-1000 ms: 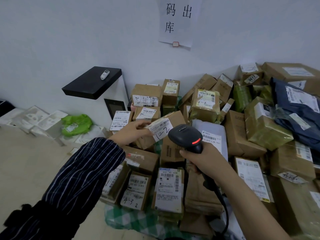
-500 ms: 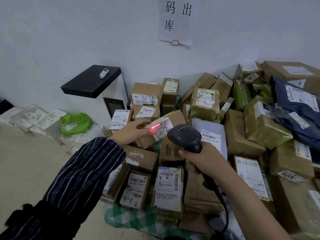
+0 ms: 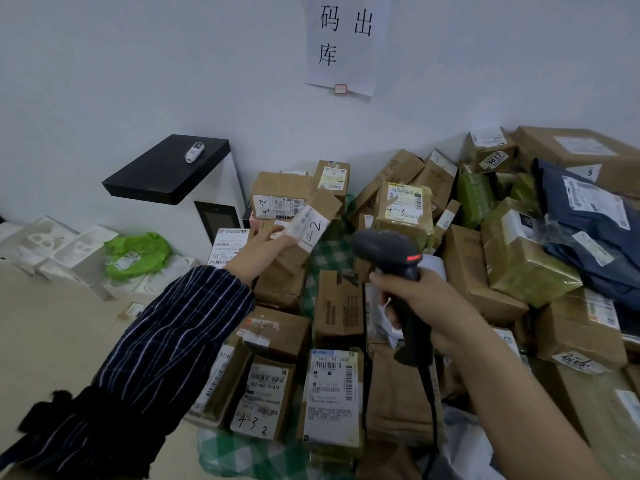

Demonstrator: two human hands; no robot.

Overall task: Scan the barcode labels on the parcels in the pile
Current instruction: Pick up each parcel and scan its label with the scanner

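A small cardboard box [image 3: 304,233] was held up by the left hand [image 3: 265,242], above the left part of the parcel pile [image 3: 398,306] that lay against the wall. The fingers were closed on its lower left corner, and its white label [image 3: 310,226], marked by hand "1-2", was turned up toward the camera. The scanner [image 3: 388,252] was gripped firmly at its handle by the right hand [image 3: 415,306], with its head just to the right of the box and apart from it; a red light was seen on its side, but no red line was seen on the label. The printed bars were blurred, so their exact place could not be told. For a good scan, the label should probably be kept flat and steady, and the scanner head should be aimed squarely at the bars and not at the handwriting. The box was held only at one corner, so it could tilt or slip. Many labelled boxes [image 3: 330,393] lower in the pile appeared not yet picked up.
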